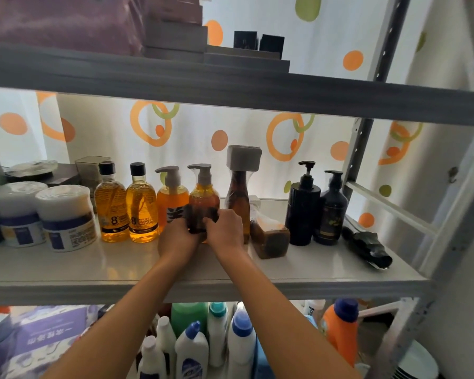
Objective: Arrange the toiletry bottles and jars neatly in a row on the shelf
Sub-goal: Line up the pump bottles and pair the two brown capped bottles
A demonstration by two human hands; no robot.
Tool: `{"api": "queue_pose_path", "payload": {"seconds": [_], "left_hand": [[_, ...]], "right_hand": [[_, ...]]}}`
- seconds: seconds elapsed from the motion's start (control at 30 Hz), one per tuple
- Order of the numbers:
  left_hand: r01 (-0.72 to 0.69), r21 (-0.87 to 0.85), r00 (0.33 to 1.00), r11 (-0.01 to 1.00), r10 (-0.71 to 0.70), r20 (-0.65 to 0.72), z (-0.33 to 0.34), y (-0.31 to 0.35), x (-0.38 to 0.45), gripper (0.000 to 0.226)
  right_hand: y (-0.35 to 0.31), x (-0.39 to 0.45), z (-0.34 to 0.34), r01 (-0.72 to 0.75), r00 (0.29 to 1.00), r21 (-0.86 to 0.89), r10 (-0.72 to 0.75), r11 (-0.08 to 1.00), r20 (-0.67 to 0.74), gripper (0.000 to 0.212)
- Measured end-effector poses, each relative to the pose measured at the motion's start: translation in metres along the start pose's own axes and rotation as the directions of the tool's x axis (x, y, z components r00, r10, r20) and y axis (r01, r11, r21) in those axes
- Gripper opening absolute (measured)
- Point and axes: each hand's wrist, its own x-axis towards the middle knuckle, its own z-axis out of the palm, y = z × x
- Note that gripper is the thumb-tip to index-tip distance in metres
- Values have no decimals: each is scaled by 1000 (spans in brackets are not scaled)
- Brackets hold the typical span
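Both hands close around the base of one amber pump bottle [204, 198] standing upright on the white shelf [121, 263]. The left hand [177, 239] curls its fingers round the bottle's left side, and the right hand [225, 228] wraps the right side, so the lower label is mostly hidden between them.

Just left of the left hand stands a second orange pump bottle [172, 198], touching or nearly touching the held one. Further left come two amber black-capped bottles [126, 206] side by side, then two white jars [39, 214] with blue bands.

Just right of the right hand rises a tall brown bottle [240, 198] with a wrapped, padded top. In front of it, near the right wrist, a brown wrapped bottle [268, 233] lies on its side. Beyond that, further right, two dark pump bottles [315, 209] stand close together, and a dark wrapped object [367, 244] lies flat near the shelf's right end.

Below the arms, on the lower level, white and blue cleaning bottles [216, 346] stand packed together.
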Motion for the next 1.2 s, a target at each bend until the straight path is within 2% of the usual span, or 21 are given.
{"api": "queue_pose_path", "payload": {"seconds": [0.2,0.3,0.47,0.53,0.67,0.8,0.87,1.0,1.1,1.2], "left_hand": [[159,-238,984,958,-132,123,-1,-10,4,9],[184,-278,978,943,-149,143,-2,-9,0,6],[129,-196,989,972,-113,92,-2,1,-13,18],[69,-146,997,987,-64,38,-1,13,-22,23],[-66,-151,998,986,67,0,6,33,-40,21],[-114,-195,990,974,128,60,16,48,-48,19],[-144,-227,984,963,163,67,21,58,-54,19],[-233,-278,965,932,258,56,32,76,-66,21],[-179,-337,972,924,220,86,40,86,-66,27],[-158,-309,976,938,195,94,50,92,-65,17]], "right_hand": [[0,-6,3,-28,999,69,25,997,38,27],[0,-12,-3,-44,997,102,37,994,68,28],[4,-29,-23,-27,999,138,24,990,23,28],[5,-35,-29,-20,1000,156,19,987,10,29],[10,-45,-42,-11,999,212,17,977,-27,27],[25,-47,-71,-26,987,245,64,969,-150,22],[37,-44,-88,-33,961,259,102,965,-258,20],[63,-34,-112,-102,910,296,209,950,-357,18],[83,-25,-121,-166,902,265,255,950,-348,15],[96,-18,-124,-229,930,195,274,954,-246,17]]}}
